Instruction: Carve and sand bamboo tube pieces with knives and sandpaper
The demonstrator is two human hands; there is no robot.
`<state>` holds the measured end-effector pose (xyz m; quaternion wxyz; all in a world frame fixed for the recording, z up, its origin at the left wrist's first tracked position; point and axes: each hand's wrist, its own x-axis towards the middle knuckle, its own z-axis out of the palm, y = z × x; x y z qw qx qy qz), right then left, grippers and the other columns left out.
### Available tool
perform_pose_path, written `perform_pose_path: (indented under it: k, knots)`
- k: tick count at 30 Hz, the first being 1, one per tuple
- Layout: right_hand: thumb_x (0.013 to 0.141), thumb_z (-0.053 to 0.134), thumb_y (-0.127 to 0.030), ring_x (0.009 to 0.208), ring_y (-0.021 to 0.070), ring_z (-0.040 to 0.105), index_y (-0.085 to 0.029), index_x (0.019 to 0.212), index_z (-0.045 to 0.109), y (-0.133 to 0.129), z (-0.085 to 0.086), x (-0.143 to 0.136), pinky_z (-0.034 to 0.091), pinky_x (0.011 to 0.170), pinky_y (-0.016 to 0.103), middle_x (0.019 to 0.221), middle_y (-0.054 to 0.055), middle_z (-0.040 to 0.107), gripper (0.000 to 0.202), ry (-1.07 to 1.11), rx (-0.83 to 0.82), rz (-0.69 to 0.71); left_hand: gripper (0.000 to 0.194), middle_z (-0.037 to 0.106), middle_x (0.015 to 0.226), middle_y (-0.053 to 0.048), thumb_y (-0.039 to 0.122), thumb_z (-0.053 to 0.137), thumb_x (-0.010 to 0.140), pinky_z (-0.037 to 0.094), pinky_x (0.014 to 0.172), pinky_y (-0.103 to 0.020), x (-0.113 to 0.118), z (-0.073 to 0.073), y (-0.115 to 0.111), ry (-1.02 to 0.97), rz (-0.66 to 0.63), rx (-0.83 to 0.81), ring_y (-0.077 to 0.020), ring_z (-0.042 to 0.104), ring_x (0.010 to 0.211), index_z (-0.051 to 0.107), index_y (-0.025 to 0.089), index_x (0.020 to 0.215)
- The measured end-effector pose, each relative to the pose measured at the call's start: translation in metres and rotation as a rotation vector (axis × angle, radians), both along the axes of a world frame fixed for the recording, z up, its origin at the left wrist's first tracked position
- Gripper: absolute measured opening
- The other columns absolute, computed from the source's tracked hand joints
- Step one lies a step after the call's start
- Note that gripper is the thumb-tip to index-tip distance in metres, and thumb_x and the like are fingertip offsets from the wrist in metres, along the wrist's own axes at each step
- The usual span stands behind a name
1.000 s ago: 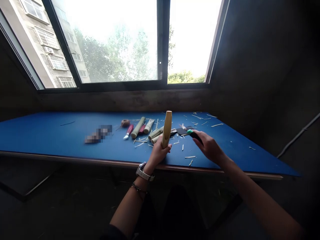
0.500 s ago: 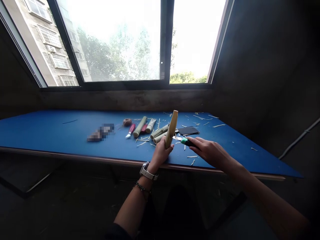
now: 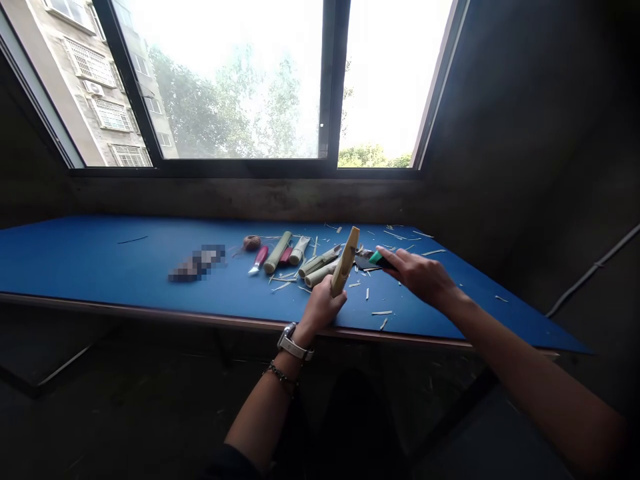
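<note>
My left hand (image 3: 323,305) is closed round the lower end of a pale bamboo piece (image 3: 346,260), which stands tilted up above the table's front part. In my right hand (image 3: 423,275) is a utility knife with a green and black handle (image 3: 377,257). Its blade end is at the bamboo's right side, near the upper part; whether it touches cannot be made out. Behind the held piece lie cut bamboo lengths (image 3: 320,273), and thin bamboo shavings (image 3: 383,313) are scattered around. A dark flat sheet (image 3: 367,264) lies partly hidden behind the knife.
On the blue table (image 3: 125,267) lie a ball of twine (image 3: 252,243), a red-handled knife (image 3: 259,259), a longer bamboo tube (image 3: 278,252), a pale tube (image 3: 300,249) and a blurred-out item (image 3: 197,262). A window (image 3: 240,87) rises behind the table.
My right hand with the knife has moved up and away along the bamboo's right side. The bamboo leans slightly more to the right, and the view has shifted a little.
</note>
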<state>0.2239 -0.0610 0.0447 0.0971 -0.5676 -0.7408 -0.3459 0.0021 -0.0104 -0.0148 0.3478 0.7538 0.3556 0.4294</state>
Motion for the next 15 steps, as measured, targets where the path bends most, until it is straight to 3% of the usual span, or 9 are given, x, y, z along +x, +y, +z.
perform_pose_path:
  k: [4, 10, 15]
  knots:
    - [0.095, 0.025, -0.039, 0.071, 0.0175, 0.06, -0.022, 0.137, 0.037, 0.022, 0.011, 0.003, 0.03, 0.047, 0.024, 0.093, 0.008, 0.063, 0.047, -0.084, -0.007, -0.062, 0.012, 0.048, 0.061, 0.004, 0.024, 0.053, 0.073, 0.037, 0.045, -0.021, 0.002, -0.001, 0.007, -0.058, -0.043, -0.165, -0.0094, 0.047, 0.047, 0.044, 0.018, 0.078]
    - [0.095, 0.023, -0.04, 0.077, 0.0207, 0.061, -0.021, 0.136, 0.035, 0.051, 0.028, 0.008, 0.03, 0.05, 0.024, 0.097, 0.011, 0.062, 0.047, -0.091, -0.011, -0.129, 0.014, 0.047, 0.055, 0.005, 0.025, 0.054, 0.072, 0.035, 0.041, -0.02, 0.003, 0.001, 0.01, -0.139, -0.073, -0.282, -0.008, 0.044, 0.043, 0.043, 0.018, 0.077]
    - [0.094, 0.025, -0.042, 0.081, 0.0241, 0.062, -0.02, 0.13, 0.038, 0.068, 0.027, 0.005, 0.034, 0.053, 0.025, 0.099, 0.013, 0.062, 0.045, -0.028, -0.091, -0.144, 0.011, 0.048, 0.052, 0.005, 0.023, 0.052, 0.072, 0.036, 0.042, -0.02, 0.002, 0.005, 0.008, -0.155, -0.063, -0.318, -0.0075, 0.043, 0.042, 0.043, 0.018, 0.077]
